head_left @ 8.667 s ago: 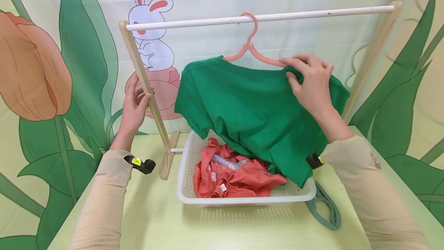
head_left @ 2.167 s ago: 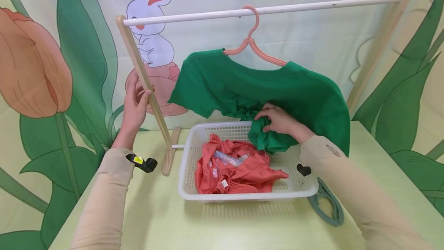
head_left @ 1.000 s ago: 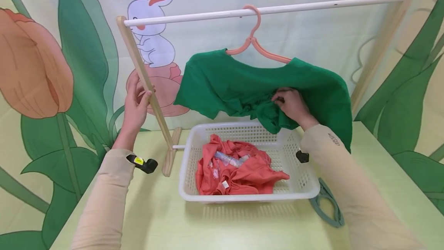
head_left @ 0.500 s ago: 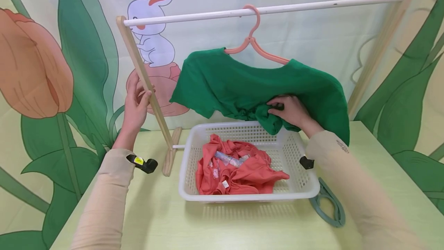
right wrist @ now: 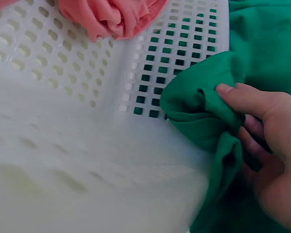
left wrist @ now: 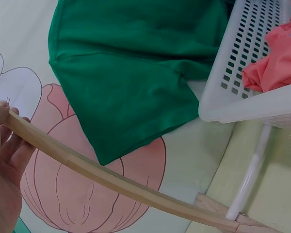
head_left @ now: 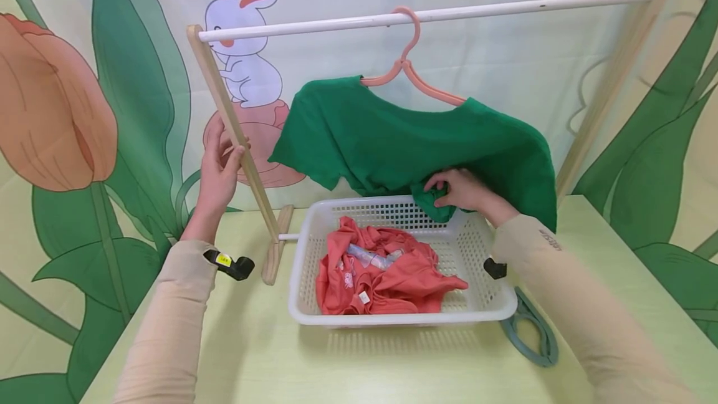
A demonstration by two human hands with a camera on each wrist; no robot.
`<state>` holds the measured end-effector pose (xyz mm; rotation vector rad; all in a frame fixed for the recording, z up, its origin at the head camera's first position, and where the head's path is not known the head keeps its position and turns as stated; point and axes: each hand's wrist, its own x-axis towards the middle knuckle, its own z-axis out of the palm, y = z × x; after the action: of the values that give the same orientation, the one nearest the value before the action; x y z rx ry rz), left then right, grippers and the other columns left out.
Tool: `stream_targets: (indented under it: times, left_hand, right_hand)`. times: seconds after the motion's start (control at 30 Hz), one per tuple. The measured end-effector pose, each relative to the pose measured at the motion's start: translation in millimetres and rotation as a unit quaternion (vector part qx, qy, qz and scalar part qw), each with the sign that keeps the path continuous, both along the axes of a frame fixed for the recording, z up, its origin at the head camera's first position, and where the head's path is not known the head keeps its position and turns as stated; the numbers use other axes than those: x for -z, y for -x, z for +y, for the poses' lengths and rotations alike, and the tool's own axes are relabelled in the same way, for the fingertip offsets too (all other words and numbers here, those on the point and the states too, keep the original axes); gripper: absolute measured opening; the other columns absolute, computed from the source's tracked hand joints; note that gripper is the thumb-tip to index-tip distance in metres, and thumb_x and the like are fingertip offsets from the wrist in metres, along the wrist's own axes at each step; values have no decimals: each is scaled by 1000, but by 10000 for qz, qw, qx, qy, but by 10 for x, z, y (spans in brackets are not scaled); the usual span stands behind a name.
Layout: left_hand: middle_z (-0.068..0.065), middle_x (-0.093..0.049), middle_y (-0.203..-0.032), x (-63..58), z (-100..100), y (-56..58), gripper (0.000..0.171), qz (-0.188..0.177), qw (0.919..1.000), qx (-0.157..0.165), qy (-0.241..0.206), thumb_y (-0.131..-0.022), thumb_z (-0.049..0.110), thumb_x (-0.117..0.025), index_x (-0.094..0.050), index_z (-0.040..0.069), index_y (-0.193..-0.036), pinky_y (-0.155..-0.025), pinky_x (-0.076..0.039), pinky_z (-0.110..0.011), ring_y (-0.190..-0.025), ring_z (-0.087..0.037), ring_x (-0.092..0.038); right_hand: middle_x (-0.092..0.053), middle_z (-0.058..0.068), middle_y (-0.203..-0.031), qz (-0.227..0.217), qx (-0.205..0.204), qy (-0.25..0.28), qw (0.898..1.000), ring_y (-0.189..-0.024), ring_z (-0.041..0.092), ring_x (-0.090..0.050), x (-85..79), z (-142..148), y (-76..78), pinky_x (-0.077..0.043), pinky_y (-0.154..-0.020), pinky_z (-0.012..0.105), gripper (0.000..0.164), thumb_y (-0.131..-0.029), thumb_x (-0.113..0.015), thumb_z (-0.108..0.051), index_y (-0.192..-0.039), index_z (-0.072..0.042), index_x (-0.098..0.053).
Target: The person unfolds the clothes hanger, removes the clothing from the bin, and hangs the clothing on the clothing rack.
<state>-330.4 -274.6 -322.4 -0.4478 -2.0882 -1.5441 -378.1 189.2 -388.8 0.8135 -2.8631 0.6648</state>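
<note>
A green T-shirt (head_left: pixel 392 129) hangs by its shoulders on a pink hanger (head_left: pixel 432 89), which is hooked over the white rail (head_left: pixel 336 24) of a small clothes rack. My right hand (head_left: pixel 465 192) pinches a bunched lower part of the shirt at the basket's back rim. In the right wrist view, thumb and fingers close round that gathered green cloth (right wrist: pixel 203 107). My left hand (head_left: pixel 219 167) grips the rack's left wooden post (head_left: pixel 238 136). The left wrist view shows the thumb on one side of the post and fingers on the other.
A white perforated basket (head_left: pixel 392 318) sits below the shirt, with coral-red clothing (head_left: pixel 404 279) inside it. At its right front corner a grey-green folded hanger (head_left: pixel 533 335) lies on the pale table (head_left: pixel 247 341). A printed cloth with a rabbit (head_left: pixel 247 73) hangs behind.
My right hand has left the hanger's right shoulder for the shirt's lower part, lifted a bunch of it, then lowered it slightly. The hem no longer drapes over the basket's front. The left hand stays.
</note>
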Motion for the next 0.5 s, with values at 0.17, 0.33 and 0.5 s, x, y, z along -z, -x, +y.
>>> stream_targets:
  times: [0.17, 0.33, 0.5]
  left_hand:
    - [-9, -52, -130, 0, -1, 3, 64, 64, 10000, -34, 12, -104, 10, -45, -23, 42, -155, -95, -51, -21, -112, -5, -60]
    - [-18, -50, -133, -5, -1, 7, 63, 116, 9999, -48, 39, -104, 10, -45, -24, 42, -155, -94, -51, -21, -112, -5, -60]
    - [-16, -51, -133, -2, 6, 3, 63, 53, 10000, -68, 30, -104, 11, -45, -23, 42, -155, -95, -51, -22, -111, -4, -61]
  right_hand:
    - [-65, 15, -97, 276, -140, 77, 9995, -93, 29, -58, 35, -16, 42, -50, -86, 46, 13, -86, -73, -5, -99, -6, -73]
    - [-67, 17, -96, 454, -125, 489, 9977, -93, 31, -60, 19, 15, 75, -50, -86, 46, 9, -90, -66, 0, -93, -4, -74]
    - [-68, 21, -100, 719, 203, 912, 9930, -91, 34, -61, -21, 117, 125, -49, -86, 48, 12, -93, -62, 0, -97, -1, -73]
